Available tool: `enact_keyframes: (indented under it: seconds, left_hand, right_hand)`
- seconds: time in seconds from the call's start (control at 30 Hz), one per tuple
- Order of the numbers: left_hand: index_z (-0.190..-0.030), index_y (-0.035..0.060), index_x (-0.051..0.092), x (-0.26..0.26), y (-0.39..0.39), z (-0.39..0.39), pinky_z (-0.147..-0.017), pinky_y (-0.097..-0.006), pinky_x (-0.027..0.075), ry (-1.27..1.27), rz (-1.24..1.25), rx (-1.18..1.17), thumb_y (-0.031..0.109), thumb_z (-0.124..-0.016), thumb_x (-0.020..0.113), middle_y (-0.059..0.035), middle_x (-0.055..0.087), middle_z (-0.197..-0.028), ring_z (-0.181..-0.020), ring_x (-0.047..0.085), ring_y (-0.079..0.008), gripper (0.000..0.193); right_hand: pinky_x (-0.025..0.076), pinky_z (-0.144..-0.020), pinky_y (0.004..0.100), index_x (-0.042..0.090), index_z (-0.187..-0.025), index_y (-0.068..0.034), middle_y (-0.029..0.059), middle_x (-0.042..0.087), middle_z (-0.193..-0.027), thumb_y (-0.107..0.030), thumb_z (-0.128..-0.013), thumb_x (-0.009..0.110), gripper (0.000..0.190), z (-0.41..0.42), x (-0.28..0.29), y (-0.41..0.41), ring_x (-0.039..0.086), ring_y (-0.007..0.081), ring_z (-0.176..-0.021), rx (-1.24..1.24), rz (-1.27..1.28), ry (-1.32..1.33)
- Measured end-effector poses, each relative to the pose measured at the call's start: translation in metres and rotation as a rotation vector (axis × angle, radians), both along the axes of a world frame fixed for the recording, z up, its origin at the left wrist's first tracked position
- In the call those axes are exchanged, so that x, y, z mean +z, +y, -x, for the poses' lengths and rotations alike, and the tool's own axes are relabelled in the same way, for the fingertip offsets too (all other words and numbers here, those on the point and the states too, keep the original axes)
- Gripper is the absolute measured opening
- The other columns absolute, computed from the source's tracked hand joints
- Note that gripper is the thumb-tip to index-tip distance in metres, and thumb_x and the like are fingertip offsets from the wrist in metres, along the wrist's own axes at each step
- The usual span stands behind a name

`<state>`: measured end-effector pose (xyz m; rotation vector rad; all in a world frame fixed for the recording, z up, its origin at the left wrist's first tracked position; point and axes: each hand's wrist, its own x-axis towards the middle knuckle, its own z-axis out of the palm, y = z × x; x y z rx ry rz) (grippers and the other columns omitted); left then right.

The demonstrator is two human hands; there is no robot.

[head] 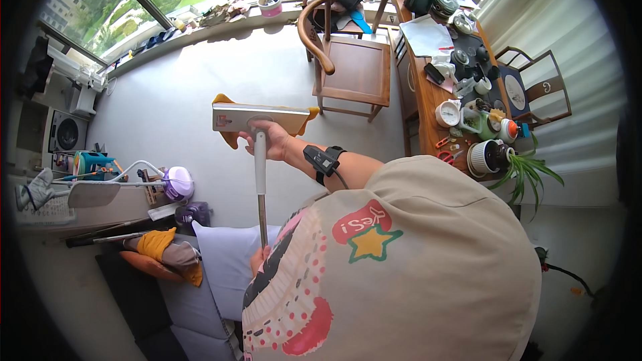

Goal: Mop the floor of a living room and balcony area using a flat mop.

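Note:
A flat mop is held head-up in front of me, its white plate facing away from the floor. An orange-yellow cloth shows beyond the plate's edges. My right hand grips the mop at the joint between plate and handle, the thumb lying on the joint. Lower down, my left hand is closed around the metal pole; the shirt partly hides it.
Wooden armchair stands ahead; a cluttered wooden table runs along the right, with a potted plant at its near corner. On the left are a purple-and-white garment steamer and a grey sofa holding cushions and another yellow cloth.

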<state>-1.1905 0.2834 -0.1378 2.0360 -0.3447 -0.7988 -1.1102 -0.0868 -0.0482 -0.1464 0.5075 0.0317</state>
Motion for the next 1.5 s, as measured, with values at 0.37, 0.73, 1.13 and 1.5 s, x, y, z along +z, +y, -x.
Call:
enact_keyframes:
  seconds: [0.37,0.73,1.13,1.5]
  left_hand:
    - [-0.068,0.0022,0.047,0.003,0.01,0.006,-0.047,-0.0313,0.031,-0.024,-0.019,0.131,0.039,-0.092,0.053,-0.0018,0.039,-0.054,-0.056,0.032,-0.0104,0.045]
    - [-0.076,0.0003,0.051,0.043,-0.005,0.016,-0.05,-0.0362,0.037,-0.235,-0.084,0.046,0.033,-0.091,0.055,-0.0172,0.044,-0.058,-0.053,0.036,-0.0259,0.036]
    - [-0.078,-0.0003,0.055,0.035,-0.029,0.043,-0.055,-0.0318,0.04,0.065,-0.009,0.125,0.032,-0.094,0.052,-0.012,0.051,-0.061,-0.057,0.043,-0.0172,0.036]
    - [-0.076,0.0011,0.051,0.022,-0.008,0.043,-0.05,-0.0347,0.035,-0.247,-0.037,0.208,0.03,-0.089,0.058,-0.0118,0.044,-0.056,-0.051,0.039,-0.0241,0.033]
  right_hand:
    - [0.031,-0.093,0.0563,0.036,-0.131,-0.012,0.0153,0.037,-0.12,-0.053,-0.07,0.073,0.082,-0.006,-0.002,0.008,0.041,0.0334,-0.107,0.053,-0.047,-0.276]
    - [0.038,-0.089,0.0505,0.032,-0.132,-0.005,0.0185,0.041,-0.121,-0.034,-0.084,0.033,0.056,-0.005,0.002,-0.018,0.049,0.031,-0.105,0.09,-0.202,0.085]
    - [0.039,-0.093,0.0444,0.043,-0.123,-0.004,0.0141,0.051,-0.114,-0.034,-0.083,0.033,0.051,-0.019,-0.018,-0.007,0.051,0.0247,-0.103,-0.04,-0.081,-0.071]
    - [0.039,-0.094,0.0369,0.048,-0.12,-0.008,0.006,0.056,-0.11,-0.052,-0.079,0.064,0.062,-0.003,0.015,0.034,0.052,0.0168,-0.1,0.15,0.051,-0.51]
